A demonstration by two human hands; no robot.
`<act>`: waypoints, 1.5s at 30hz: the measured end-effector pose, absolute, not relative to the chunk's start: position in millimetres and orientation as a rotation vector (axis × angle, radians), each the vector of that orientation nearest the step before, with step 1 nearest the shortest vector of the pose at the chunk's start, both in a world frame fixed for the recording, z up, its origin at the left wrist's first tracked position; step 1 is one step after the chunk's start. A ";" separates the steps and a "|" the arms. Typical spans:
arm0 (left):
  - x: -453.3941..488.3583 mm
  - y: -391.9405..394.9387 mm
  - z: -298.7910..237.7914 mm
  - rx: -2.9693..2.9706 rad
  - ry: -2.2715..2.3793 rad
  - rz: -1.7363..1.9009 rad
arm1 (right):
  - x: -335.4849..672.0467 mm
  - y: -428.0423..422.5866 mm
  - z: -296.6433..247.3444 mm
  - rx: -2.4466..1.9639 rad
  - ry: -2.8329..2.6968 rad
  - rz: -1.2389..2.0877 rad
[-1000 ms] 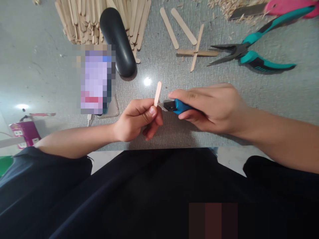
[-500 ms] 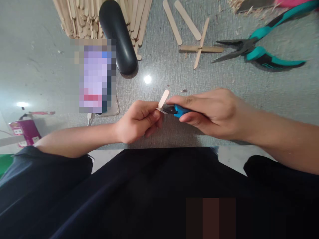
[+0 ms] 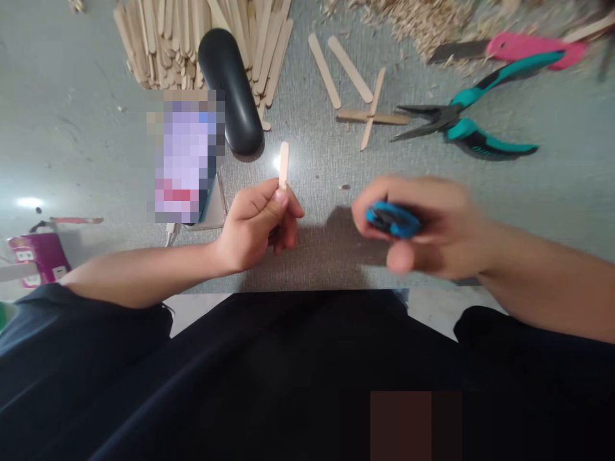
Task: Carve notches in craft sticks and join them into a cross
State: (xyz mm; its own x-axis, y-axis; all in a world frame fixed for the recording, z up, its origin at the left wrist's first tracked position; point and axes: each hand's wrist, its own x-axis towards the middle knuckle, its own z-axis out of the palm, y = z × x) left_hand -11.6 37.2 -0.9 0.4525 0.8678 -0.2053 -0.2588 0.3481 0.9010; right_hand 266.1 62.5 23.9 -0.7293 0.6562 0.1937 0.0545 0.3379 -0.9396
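Observation:
My left hand (image 3: 257, 221) pinches a popsicle stick (image 3: 284, 163) between thumb and fingers; its pale upper end points away from me, with a small notch near the thumb. My right hand (image 3: 423, 224), blurred by motion, is wrapped round a blue and black utility knife (image 3: 393, 219), seen nearly end-on, its blade not clear. The knife is held apart from the stick, to its right. Beyond the hands lie two loose popsicle sticks (image 3: 350, 69) and two crossed sticks (image 3: 371, 118) joined in the middle.
Long-nose pliers (image 3: 449, 121) lie with jaws apart at the right, by a pink-handled blade (image 3: 523, 50) and wood shavings (image 3: 423, 25). A heap of popsicle sticks (image 3: 163, 45), a black case (image 3: 230, 93) and a blurred-out phone (image 3: 185, 160) are at the left. A purple box (image 3: 41, 256) stands far left.
My right hand has drawn the knife away from the stick to the right and turned it. My left hand has shifted slightly left, and the stick now stands more upright. The view has shifted a little.

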 end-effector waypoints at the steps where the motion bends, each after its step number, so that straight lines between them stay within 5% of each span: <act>1: -11.1 37.3 -0.9 0.934 0.783 0.841 | 265.1 60.5 25.0 -0.505 -2.049 1.477; 3: -10.0 37.4 -0.7 0.940 0.769 0.840 | 262.1 55.9 25.5 -0.426 -2.069 1.469; 9: -9.3 36.3 1.2 0.894 0.824 0.795 | 256.3 50.9 21.3 -1.105 -2.062 1.250; 23: -9.2 33.7 5.4 0.939 0.845 0.672 | 258.1 56.2 -8.9 -1.040 -2.394 0.645; 45: -11.3 33.7 -1.7 1.069 0.716 0.692 | 263.2 58.5 -14.1 -1.020 -2.473 0.739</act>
State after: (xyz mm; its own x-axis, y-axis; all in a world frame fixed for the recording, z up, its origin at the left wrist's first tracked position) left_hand -11.3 33.7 -1.7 0.5865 0.7901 -0.1782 -0.1517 0.3233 0.9341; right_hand 263.2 58.5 -14.1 -0.6727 0.7284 0.1298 0.5377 0.6018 -0.5905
